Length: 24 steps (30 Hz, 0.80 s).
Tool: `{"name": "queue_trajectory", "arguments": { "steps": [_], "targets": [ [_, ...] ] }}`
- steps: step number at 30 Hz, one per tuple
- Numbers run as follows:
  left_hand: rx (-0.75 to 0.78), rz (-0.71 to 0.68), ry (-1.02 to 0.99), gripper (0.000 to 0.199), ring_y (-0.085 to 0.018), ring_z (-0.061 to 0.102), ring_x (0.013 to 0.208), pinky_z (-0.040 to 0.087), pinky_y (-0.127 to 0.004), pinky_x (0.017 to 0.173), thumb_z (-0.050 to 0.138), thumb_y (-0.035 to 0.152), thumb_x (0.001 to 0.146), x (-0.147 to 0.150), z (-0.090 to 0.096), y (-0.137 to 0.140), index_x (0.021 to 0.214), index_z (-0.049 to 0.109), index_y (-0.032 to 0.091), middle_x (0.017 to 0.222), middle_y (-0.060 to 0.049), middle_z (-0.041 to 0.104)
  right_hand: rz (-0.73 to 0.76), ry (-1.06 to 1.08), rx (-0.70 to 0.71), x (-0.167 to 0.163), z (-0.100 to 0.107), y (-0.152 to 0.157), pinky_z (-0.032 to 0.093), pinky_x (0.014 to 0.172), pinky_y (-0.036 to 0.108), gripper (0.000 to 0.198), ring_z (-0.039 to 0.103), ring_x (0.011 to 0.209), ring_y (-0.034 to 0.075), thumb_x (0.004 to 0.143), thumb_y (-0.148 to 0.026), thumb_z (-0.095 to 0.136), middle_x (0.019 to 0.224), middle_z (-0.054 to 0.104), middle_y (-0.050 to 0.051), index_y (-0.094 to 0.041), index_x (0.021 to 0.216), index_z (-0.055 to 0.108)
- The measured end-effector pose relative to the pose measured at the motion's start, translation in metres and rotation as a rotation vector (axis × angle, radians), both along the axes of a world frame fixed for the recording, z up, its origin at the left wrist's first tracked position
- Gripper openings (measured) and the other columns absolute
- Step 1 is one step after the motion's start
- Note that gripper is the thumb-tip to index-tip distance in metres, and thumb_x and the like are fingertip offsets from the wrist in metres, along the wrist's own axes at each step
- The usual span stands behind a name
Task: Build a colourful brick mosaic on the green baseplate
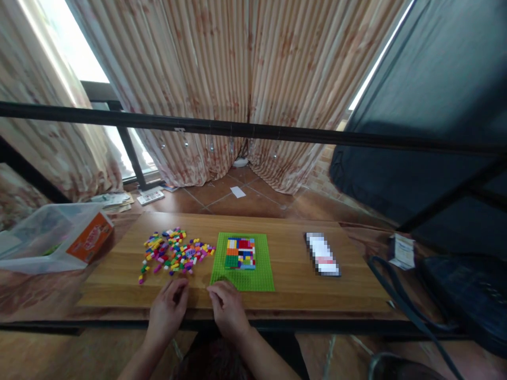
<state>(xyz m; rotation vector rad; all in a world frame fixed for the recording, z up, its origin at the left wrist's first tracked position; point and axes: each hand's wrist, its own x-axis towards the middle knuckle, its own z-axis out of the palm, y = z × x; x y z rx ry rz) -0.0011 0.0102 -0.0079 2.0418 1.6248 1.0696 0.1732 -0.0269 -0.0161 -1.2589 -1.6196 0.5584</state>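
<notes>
loose bricks [190,253] are heaped left of the plate [259,281]; a mosaic [241,253] is set on it. left hand [168,306] is curled front-left of plate, right hand [229,309] by its near-left corner; grip can't be told. bricks could be scattered if brushed.

I'd place the one camera on the person's head, so it looks from behind and above the fingers [219,288], facing forward and down across the wooden tabletop [291,264]. It sits close enough that the forearms [269,353] enter from the bottom edge, nearer than the fingers, yet the view is wide, reaching a plastic box [43,253] well to their left, a dark bag [471,301] well to their right, and curtains [190,68] far beyond them.
</notes>
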Motion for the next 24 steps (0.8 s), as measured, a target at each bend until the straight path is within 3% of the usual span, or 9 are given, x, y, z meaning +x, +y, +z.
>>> {"name": "queue_trajectory", "arguments": {
  "steps": [6, 15, 24],
  "targets": [
    [-0.022, 0.049, -0.002, 0.021, -0.021, 0.065, 0.077, 0.053, -0.031, 0.072, 0.049, 0.038, 0.082, 0.006, 0.003, 0.000, 0.084, 0.063, 0.023, 0.083, -0.005, 0.069, 0.001, 0.022, -0.037, 0.000, 0.004, 0.000, 0.049, 0.078, 0.028, 0.019, 0.062, 0.085, 0.016, 0.092, -0.019, 0.050, 0.087, 0.069, 0.004, -0.023, 0.091, 0.069],
    [-0.028, -0.027, -0.072, 0.021, -0.020, 0.065, 0.081, 0.053, -0.030, 0.072, 0.048, 0.036, 0.085, 0.041, 0.018, 0.001, 0.088, 0.064, 0.022, 0.088, -0.006, 0.068, -0.002, 0.145, -0.122, 0.008, 0.010, -0.006, 0.048, 0.070, 0.023, 0.015, 0.061, 0.075, 0.014, 0.092, -0.022, 0.051, 0.081, 0.067, 0.002, -0.022, 0.090, 0.066],
    [-0.029, -0.107, -0.085, 0.020, -0.020, 0.063, 0.087, 0.052, -0.032, 0.079, 0.046, 0.032, 0.088, 0.063, 0.005, 0.017, 0.092, 0.063, 0.020, 0.090, -0.007, 0.067, -0.083, 0.221, -0.182, 0.043, 0.014, -0.029, 0.050, 0.070, 0.024, 0.015, 0.062, 0.078, 0.015, 0.091, -0.022, 0.053, 0.084, 0.065, 0.003, -0.023, 0.087, 0.068]
  ]
}}
